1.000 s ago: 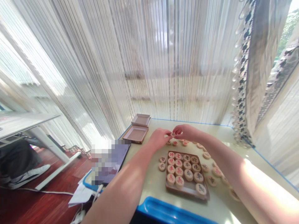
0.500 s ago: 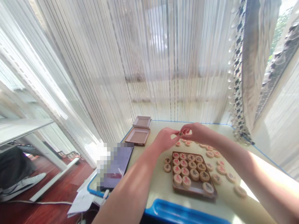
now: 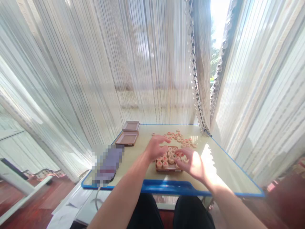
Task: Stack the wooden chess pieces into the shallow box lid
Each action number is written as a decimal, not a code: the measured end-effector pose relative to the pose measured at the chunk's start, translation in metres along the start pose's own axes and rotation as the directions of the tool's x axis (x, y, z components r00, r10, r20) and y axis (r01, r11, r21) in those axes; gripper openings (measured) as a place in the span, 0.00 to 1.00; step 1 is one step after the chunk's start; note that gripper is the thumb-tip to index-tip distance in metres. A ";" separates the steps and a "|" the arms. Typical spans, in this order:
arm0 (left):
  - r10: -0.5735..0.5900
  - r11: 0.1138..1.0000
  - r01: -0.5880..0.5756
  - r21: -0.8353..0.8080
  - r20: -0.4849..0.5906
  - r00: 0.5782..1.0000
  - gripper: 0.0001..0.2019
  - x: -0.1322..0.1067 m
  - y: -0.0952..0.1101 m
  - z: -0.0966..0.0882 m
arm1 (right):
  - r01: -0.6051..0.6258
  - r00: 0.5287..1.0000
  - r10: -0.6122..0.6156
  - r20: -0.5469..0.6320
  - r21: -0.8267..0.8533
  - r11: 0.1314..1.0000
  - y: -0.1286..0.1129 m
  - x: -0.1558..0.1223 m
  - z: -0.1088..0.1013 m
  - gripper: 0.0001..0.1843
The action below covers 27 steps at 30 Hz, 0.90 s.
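My left hand (image 3: 157, 148) hovers over the left edge of a small brown box (image 3: 168, 170), its thumb and fingers apart and nothing between them. From the right, my right hand (image 3: 193, 163) reaches over the box with its thumb and fingertips around a round wooden Chinese chess piece (image 3: 175, 156); its far side is hidden by the fingers. Rows of Chinese chess pieces (image 3: 165, 164) with red or dark characters stand in the box. Part of the box's right side lies under my right hand.
Loose Chinese chess pieces (image 3: 177, 136) are scattered behind the box. At the back left lie two shallow box parts (image 3: 127, 139), with a tablet (image 3: 108, 163) nearer. A blue-edged table (image 3: 228, 178) carries everything; a blue recessed tray (image 3: 166, 187) runs along its front.
My view has swung right and back. Both hands, earlier together on one piece beyond the box, are now apart over it. The left has let go; the right is lower, among the boxed pieces.
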<state>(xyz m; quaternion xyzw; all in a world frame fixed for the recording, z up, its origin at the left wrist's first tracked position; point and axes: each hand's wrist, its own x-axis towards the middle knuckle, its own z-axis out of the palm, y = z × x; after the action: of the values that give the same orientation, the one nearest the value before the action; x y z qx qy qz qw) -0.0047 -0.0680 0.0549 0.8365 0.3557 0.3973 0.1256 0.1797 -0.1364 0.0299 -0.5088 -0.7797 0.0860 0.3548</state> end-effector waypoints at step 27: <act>0.339 0.924 -0.328 0.195 -0.024 0.941 0.08 -0.065 0.013 0.025 | 0.158 0.968 -0.141 -0.208 0.068 0.985 0.015 -0.019 0.043 0.05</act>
<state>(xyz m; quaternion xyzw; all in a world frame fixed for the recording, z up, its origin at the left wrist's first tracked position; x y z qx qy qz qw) -0.0071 -0.1206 0.0080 0.8813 0.2476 0.4011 -0.0336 0.1677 -0.1361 -0.0177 -0.4393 -0.7713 0.0394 0.4589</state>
